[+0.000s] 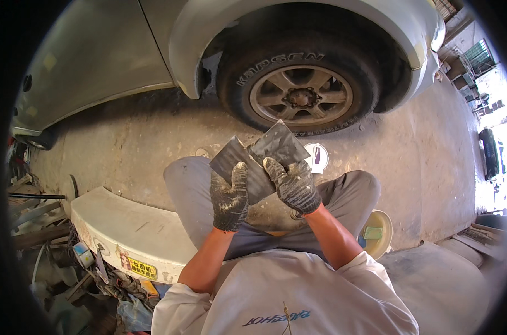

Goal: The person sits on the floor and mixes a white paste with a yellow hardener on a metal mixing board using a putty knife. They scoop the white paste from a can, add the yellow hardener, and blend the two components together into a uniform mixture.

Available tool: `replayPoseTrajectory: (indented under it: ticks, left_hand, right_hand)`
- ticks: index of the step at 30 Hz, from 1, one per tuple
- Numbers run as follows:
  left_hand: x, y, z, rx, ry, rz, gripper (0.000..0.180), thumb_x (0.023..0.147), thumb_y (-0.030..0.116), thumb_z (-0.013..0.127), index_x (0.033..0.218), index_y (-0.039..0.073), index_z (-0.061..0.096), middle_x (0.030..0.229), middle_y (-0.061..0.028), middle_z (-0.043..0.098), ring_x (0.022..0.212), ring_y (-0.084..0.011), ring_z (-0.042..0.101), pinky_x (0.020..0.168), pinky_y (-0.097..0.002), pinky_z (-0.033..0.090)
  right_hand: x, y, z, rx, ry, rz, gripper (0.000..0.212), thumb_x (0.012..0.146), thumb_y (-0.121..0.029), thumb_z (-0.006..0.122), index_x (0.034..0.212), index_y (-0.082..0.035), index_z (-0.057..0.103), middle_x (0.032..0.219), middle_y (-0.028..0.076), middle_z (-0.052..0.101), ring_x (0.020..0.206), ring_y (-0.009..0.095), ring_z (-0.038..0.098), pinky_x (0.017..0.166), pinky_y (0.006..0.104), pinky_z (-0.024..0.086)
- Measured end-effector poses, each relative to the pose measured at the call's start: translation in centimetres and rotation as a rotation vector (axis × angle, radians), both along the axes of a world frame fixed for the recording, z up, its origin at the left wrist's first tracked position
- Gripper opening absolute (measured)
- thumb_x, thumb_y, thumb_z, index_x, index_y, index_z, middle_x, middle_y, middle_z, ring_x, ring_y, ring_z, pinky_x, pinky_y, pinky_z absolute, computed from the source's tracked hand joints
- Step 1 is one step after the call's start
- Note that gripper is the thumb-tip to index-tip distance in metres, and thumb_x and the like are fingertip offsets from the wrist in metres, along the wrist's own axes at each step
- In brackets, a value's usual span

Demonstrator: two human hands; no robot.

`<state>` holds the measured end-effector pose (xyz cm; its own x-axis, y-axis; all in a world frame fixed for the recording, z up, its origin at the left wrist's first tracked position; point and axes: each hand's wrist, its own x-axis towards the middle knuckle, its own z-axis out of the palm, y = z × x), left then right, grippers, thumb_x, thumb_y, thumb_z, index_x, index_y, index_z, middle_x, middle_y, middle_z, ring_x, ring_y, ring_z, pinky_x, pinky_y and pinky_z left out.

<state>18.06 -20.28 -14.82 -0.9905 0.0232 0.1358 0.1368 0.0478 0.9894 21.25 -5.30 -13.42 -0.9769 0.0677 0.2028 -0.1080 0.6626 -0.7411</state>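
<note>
Both my hands wear dark, dusty work gloves and meet above my lap, in front of the wheel. My left hand is closed on a dark grey sheet that looks like sandpaper, its thumb lying on top. My right hand pinches a second dark grey piece, angled up to the right. The two pieces touch or overlap between my hands, and a ragged, pale edge shows there. Whether they are still joined I cannot tell. My fingers underneath are hidden by the sheets.
A light-coloured car with a dusty wheel stands just ahead. A round white lid-like object lies on the concrete floor. At left is a pale bumper beside scrap; a bucket sits by my right knee.
</note>
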Motion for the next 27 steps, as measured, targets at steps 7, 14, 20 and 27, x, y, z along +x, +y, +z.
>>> replayPoseTrajectory:
  ticks: [7, 14, 20, 27]
  left_hand:
    - [-0.3, -1.0, 0.5, -0.040, 0.035, 0.014, 0.023, 0.093, 0.007, 0.056, 0.115, -0.001, 0.057, 0.106, -0.0103, 0.064, 0.096, -0.0183, 0.059, 0.086, -0.0311, 0.045]
    - [-0.1, -0.6, 0.5, -0.044, 0.084, -0.011, 0.022, 0.093, 0.007, 0.057, 0.114, -0.001, 0.057, 0.104, -0.0095, 0.065, 0.093, -0.0176, 0.060, 0.085, -0.0308, 0.046]
    - [-0.4, -0.7, 0.4, 0.031, 0.016, -0.075, 0.025, 0.094, 0.007, 0.057, 0.117, -0.001, 0.054, 0.103, -0.0094, 0.064, 0.093, -0.0184, 0.060, 0.085, -0.0314, 0.046]
    - [-0.3, -0.4, 0.8, -0.011, -0.004, -0.034, 0.027, 0.094, 0.007, 0.056, 0.119, -0.002, 0.053, 0.108, -0.0099, 0.063, 0.099, -0.0177, 0.058, 0.089, -0.0306, 0.044]
  right_hand:
    - [0.0, 0.1, -0.4, 0.010, 0.167, 0.132, 0.023, 0.087, -0.009, 0.064, 0.108, 0.000, 0.062, 0.085, 0.010, 0.068, 0.073, 0.023, 0.062, 0.065, 0.0338, 0.048]
    - [0.1, 1.3, -1.0, -0.007, 0.031, 0.066, 0.026, 0.086, -0.015, 0.061, 0.109, -0.006, 0.067, 0.063, 0.011, 0.053, 0.058, 0.027, 0.051, 0.050, 0.0404, 0.036]
    - [0.0, 1.5, -1.0, 0.694, 0.315, 0.200, 0.016, 0.087, -0.015, 0.064, 0.100, -0.009, 0.071, 0.067, 0.009, 0.062, 0.051, 0.020, 0.050, 0.048, 0.0349, 0.039]
    - [-0.1, 1.6, -1.2, 0.335, 0.245, 0.076, 0.022, 0.083, -0.014, 0.066, 0.104, -0.009, 0.071, 0.075, 0.010, 0.064, 0.057, 0.022, 0.050, 0.051, 0.0362, 0.039]
